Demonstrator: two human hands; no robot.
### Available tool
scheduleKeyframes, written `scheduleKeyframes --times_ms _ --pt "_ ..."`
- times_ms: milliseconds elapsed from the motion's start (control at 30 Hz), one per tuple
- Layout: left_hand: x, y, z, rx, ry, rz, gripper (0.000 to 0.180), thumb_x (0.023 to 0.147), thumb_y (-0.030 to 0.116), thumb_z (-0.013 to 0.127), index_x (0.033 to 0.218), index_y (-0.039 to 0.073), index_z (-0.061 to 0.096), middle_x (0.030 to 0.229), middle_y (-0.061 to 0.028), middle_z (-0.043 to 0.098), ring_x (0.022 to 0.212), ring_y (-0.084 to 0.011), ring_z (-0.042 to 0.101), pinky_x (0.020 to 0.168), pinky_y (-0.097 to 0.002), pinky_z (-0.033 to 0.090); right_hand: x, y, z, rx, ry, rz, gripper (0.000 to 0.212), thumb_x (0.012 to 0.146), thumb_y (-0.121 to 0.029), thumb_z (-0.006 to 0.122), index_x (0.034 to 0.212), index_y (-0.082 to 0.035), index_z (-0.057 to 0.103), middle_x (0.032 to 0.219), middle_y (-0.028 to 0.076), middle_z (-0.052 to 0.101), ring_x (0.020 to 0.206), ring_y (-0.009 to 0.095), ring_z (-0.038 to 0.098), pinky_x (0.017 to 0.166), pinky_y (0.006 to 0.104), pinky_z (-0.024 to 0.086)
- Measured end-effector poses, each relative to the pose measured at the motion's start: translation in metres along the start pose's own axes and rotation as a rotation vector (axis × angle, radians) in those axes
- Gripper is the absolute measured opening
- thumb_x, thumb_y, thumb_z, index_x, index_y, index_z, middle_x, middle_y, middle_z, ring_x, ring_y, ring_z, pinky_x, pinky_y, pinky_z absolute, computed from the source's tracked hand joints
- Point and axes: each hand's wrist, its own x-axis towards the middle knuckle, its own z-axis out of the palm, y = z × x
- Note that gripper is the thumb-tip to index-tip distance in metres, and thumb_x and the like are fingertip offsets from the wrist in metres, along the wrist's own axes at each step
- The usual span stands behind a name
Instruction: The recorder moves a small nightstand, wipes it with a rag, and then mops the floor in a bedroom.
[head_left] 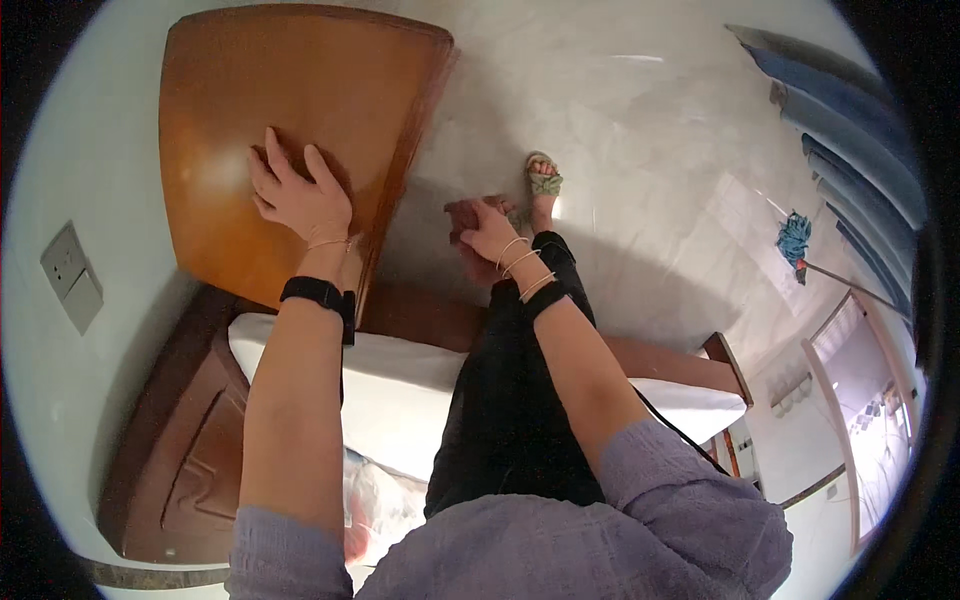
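My left hand [300, 200] rests with its fingers spread on the glossy brown top of a wooden cabinet [300, 70], near the edge closest to me. In my right hand [492, 237] is a crumpled reddish-brown cloth [462, 218], gripped by the fingers and hanging down beside the cabinet's right side. Part of the cloth is hidden behind the hand and wrist. The cabinet top carries nothing but my hand.
I sit on a bed with a white mattress [400, 385] and a dark wooden headboard [195, 480] at left. A clear plastic bag [372, 505] lies beside me. A wall socket [72, 275] is left of the cabinet. A blue mop [794, 238] and dark blue curtains [850, 115] are at right.
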Motion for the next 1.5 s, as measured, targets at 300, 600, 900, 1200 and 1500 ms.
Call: scheduleKeyframes --times_ms 300,600,900,1200,1500 --pt "0.002 -0.011 -0.008 0.025 -0.037 0.016 0.054 0.094 0.042 0.038 0.140 0.013 0.035 0.144 -0.0210 0.028 0.133 -0.0348 0.027 0.105 -0.0527 0.015 0.113 -0.052 -0.029 0.124 0.292 0.052 0.053 0.081 -0.014 0.058 0.131 -0.003 0.043 0.120 0.023 0.055 0.114 0.038 0.051 0.096 0.0401 0.042" --pt "0.000 -0.011 -0.007 0.075 0.002 0.031 0.053 0.094 0.041 0.041 0.139 0.015 0.037 0.143 -0.0189 0.032 0.130 -0.0361 0.031 0.105 -0.0503 0.021 0.160 -0.052 -0.012 -0.228 0.118 0.025 0.044 0.088 -0.011 0.047 0.132 -0.003 0.043 0.121 0.022 0.054 0.114 0.040 0.049 0.098 0.0409 0.039" --pt "0.002 0.003 -0.016 0.073 -0.150 -0.039 0.056 0.091 0.037 0.046 0.141 0.014 0.034 0.146 -0.0179 0.026 0.136 -0.0334 0.023 0.107 -0.0531 0.017 0.059 -0.091 -0.097 0.928 0.422 -0.119 0.046 0.080 0.002 0.048 0.126 0.001 0.051 0.117 0.015 0.059 0.108 0.027 0.056 0.095 0.0360 0.044" --pt "0.006 0.007 -0.024 -0.020 -0.237 -0.147 0.060 0.086 0.033 0.053 0.140 0.016 0.034 0.147 -0.0182 0.024 0.137 -0.0340 0.021 0.108 -0.0552 0.012 0.034 -0.251 -0.126 -0.434 0.493 -0.672 0.045 0.075 -0.009 0.063 0.119 -0.005 0.055 0.120 0.018 0.055 0.110 0.035 0.050 0.098 0.0407 0.038" --pt "0.004 -0.006 -0.024 -0.127 -0.283 -0.206 0.061 0.086 0.038 0.053 0.141 0.020 0.034 0.148 -0.0181 0.021 0.138 -0.0322 0.019 0.106 -0.0587 0.011 0.120 -0.320 -0.040 -1.277 0.389 -0.676 0.063 0.086 -0.032 0.058 0.141 -0.017 0.033 0.147 0.012 0.028 0.126 0.038 0.036 0.106 0.0510 0.029"
